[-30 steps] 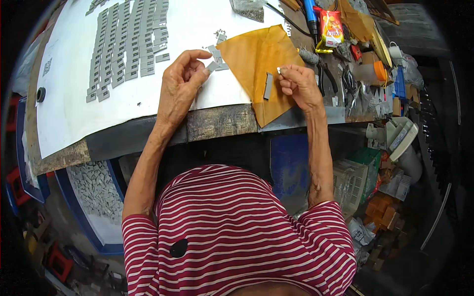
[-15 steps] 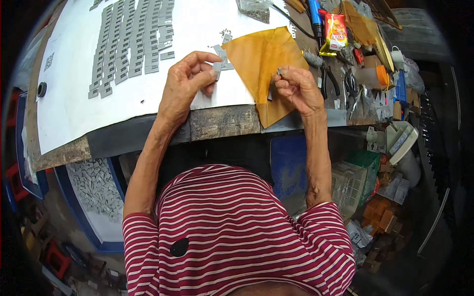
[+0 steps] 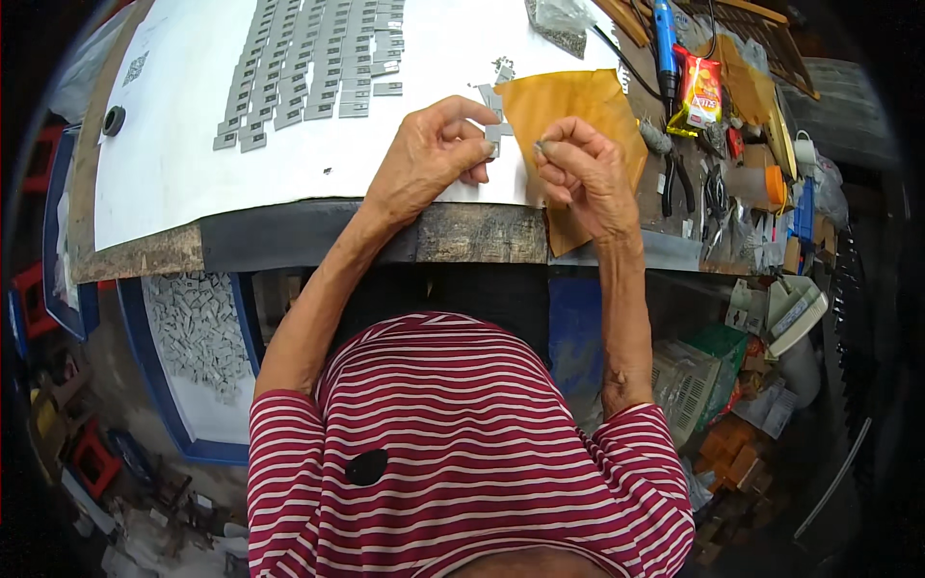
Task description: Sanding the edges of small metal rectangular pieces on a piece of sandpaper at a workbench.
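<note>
My left hand point(image 3: 436, 159) is above the white-covered table, its thumb and fingers pinched on a small flat grey piece point(image 3: 493, 146). More such loose grey pieces point(image 3: 491, 98) lie just beyond its fingertips. My right hand point(image 3: 595, 178) hovers over an amber sheet point(image 3: 568, 101), thumb and forefinger pressed together. Something tiny and greyish sits at those fingertips, too small to name. A short gap separates the two hands. Farther left, many grey pieces point(image 3: 306, 72) lie in long slanting rows on the white sheet point(image 3: 173, 144).
Tiny dark bits point(image 3: 503, 67) and a clear bag of small parts point(image 3: 561, 29) are at the back. Pliers point(image 3: 679, 183), a red-yellow packet point(image 3: 699, 94) and a blue tool point(image 3: 665, 43) crowd the right. A blue tray point(image 3: 198, 332) of grey pieces stands below the table's left edge.
My right hand has moved left, closer to my left hand. The left hand keeps its pinch on the grey piece. The whole view has shifted, so the table appears farther right.
</note>
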`<state>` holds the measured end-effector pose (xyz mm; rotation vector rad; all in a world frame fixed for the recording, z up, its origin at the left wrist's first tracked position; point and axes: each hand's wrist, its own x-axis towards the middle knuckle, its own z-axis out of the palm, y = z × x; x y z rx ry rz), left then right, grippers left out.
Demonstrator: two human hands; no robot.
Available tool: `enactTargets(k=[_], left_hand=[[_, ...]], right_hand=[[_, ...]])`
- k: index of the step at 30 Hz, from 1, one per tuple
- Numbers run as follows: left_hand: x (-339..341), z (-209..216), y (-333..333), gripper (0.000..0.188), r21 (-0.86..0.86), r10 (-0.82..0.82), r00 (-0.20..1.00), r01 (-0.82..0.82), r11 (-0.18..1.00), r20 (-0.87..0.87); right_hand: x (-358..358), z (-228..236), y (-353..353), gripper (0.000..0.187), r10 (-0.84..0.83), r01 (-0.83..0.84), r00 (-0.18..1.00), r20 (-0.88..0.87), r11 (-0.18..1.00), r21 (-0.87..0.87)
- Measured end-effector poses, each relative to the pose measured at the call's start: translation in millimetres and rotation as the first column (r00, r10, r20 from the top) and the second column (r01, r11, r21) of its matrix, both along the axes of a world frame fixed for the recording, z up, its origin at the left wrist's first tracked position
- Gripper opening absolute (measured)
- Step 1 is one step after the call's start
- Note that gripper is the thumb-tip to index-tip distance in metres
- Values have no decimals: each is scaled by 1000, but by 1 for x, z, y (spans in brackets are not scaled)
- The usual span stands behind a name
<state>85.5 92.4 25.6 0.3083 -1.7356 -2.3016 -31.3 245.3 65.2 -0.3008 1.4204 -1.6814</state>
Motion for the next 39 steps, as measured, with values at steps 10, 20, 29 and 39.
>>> enactTargets(k=[10, 20, 29, 39], left_hand=[[2, 0, -3, 20, 77, -20, 999, 18, 997, 33], [5, -3, -2, 18, 87, 14, 999, -18, 996, 49], [7, 1, -1, 24, 1, -6, 999, 6, 1000, 42], [6, -3, 0, 21, -8, -21, 999, 21, 1000, 36]], right_hand=[[24, -1, -17, 7, 18, -2, 978, -206, 997, 77], [35, -11, -21, 9, -67, 96, 946, -318, 993, 76], [35, -13, -19, 9, -63, 99, 941, -333, 991, 93], [34, -14, -21, 10, -55, 89, 953, -297, 991, 104]])
